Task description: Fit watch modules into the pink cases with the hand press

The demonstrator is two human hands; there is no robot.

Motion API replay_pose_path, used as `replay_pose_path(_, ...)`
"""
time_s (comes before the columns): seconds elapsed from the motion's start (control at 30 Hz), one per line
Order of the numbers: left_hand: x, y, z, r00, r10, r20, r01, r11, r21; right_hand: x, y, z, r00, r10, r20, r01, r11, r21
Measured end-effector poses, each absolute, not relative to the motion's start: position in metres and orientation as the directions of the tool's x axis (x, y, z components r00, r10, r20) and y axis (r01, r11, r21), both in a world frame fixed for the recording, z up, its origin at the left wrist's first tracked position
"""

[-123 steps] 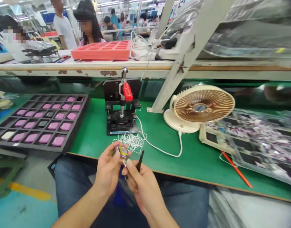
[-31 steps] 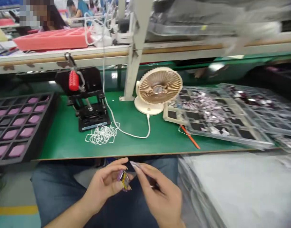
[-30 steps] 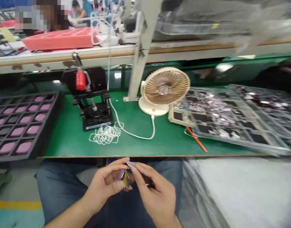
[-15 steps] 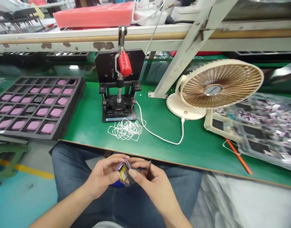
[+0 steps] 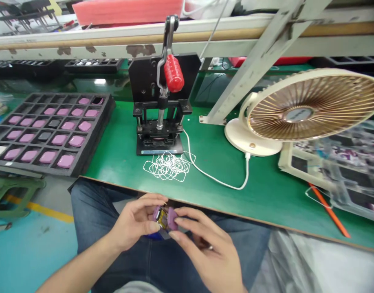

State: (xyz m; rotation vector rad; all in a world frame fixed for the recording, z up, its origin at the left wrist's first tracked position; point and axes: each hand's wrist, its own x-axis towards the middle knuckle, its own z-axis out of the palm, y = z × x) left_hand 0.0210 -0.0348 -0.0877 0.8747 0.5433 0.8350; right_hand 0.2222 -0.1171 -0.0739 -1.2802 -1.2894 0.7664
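Two hands over the lap, and the thing being worked on is right between them: left hand [image 5: 133, 226] has finger and thumb closed on a small purple case [image 5: 161, 219], tipped open side up, probably so the yellow innards stay in sight. Right hand [image 5: 210, 240] pinches a purple cover [image 5: 172, 219] at the case's 3 o'clock, likely by the edges to keep fingertips off the insides; can't tell if the two halves touch. Something dark sits in that palm, too shadowed to name. From the case, white loops [image 5: 168, 167] lie tangled at 12, maybe for easy grabbing, with the press [image 5: 159, 142] just past them. Orange stick [image 5: 329, 211] at 3, foam tray [image 5: 93, 148] at 10, left edge cut off. Fan [image 5: 300, 116] at 2, aimed roughly this way for air I'd guess, hiding part of the clear bins [image 5: 339, 191], which run out of frame.
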Motion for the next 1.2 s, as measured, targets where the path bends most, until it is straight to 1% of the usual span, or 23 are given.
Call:
replay_pose_path(0.1, 0.019, -0.034, -0.089, 0.552, 0.832, -0.054, -0.397, 0.32, 0.86, 0.217, -0.118, -0.073, 0.133, 0.912, 0.388, 0.376, 0.316, -0.871)
replay_pose_path(0.27, 0.016, -0.035, -0.09, 0.561, 0.826, -0.053, -0.375, 0.311, 0.873, 0.21, -0.116, -0.079, 0.095, 0.877, 0.47, 0.434, 0.388, -0.813)
replay_pose_path(0.47, 0.014, -0.038, -0.089, 0.564, 0.823, -0.062, -0.37, 0.32, 0.872, 0.208, -0.116, -0.082, 0.069, 0.871, 0.487, 0.448, 0.409, -0.795)
replay_pose_path(0.7, 0.016, -0.037, -0.089, 0.556, 0.829, -0.063, -0.379, 0.321, 0.868, 0.209, -0.117, -0.083, 0.025, 0.848, 0.529, 0.575, 0.421, -0.702)
replay_pose_path(1.0, 0.017, -0.037, -0.087, 0.543, 0.837, -0.066, -0.37, 0.309, 0.876, 0.21, -0.117, -0.081, -0.009, 0.831, 0.556, 0.634, 0.435, -0.639)
replay_pose_path(1.1, 0.017, -0.037, -0.089, 0.534, 0.84, -0.091, -0.357, 0.322, 0.877, 0.208, -0.121, -0.085, -0.042, 0.837, 0.545, 0.636, 0.444, -0.632)
replay_pose_path(1.2, 0.019, -0.037, -0.092, 0.524, 0.846, -0.092, -0.349, 0.312, 0.884, 0.205, -0.123, -0.093, -0.057, 0.836, 0.546, 0.678, 0.434, -0.594)
